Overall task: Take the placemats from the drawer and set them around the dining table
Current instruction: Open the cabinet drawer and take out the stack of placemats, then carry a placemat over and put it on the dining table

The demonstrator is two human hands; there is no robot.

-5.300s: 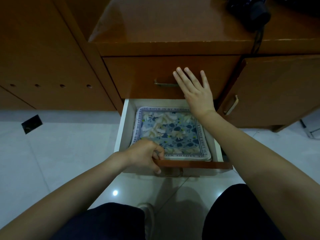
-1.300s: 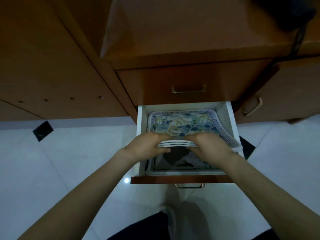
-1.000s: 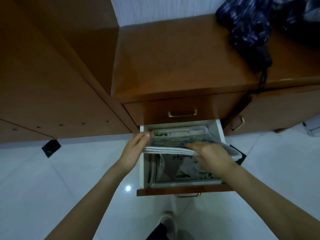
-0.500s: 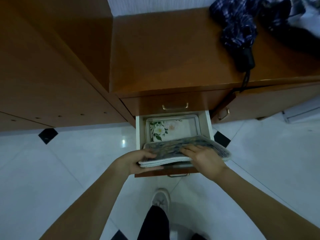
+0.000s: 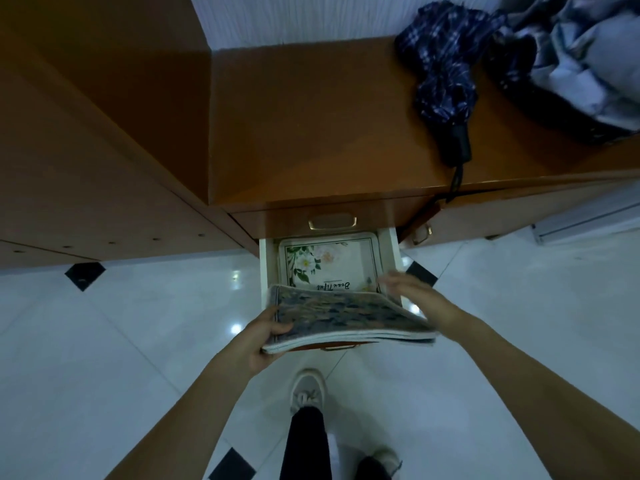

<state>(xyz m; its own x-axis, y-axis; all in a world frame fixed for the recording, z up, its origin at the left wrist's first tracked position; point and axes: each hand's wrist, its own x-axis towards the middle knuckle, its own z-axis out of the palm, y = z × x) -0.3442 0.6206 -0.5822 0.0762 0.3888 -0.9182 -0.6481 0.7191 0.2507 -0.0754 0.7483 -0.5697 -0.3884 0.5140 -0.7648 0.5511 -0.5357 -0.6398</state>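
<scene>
A stack of blue patterned placemats [image 5: 343,315] is held flat above the front of the open drawer [image 5: 264,268]. My left hand [image 5: 266,336] grips the stack's near left corner, thumb on top. Over the stack's far right corner hovers my right hand [image 5: 412,294], fingers spread, and whether it touches the mats is unclear. Inside the white drawer lies a white floral tray or mat [image 5: 327,263] with script lettering.
The drawer belongs to a brown wooden cabinet [image 5: 311,133] with a shut drawer above and a door at the right. A folded plaid umbrella [image 5: 443,74] and bundled fabric [image 5: 581,60] lie on top. My feet [image 5: 308,393] stand on white floor tiles.
The stack of placemats has come up out of the drawer and toward me. My right hand has slid off the stack's top to its far right corner. The view has risen.
</scene>
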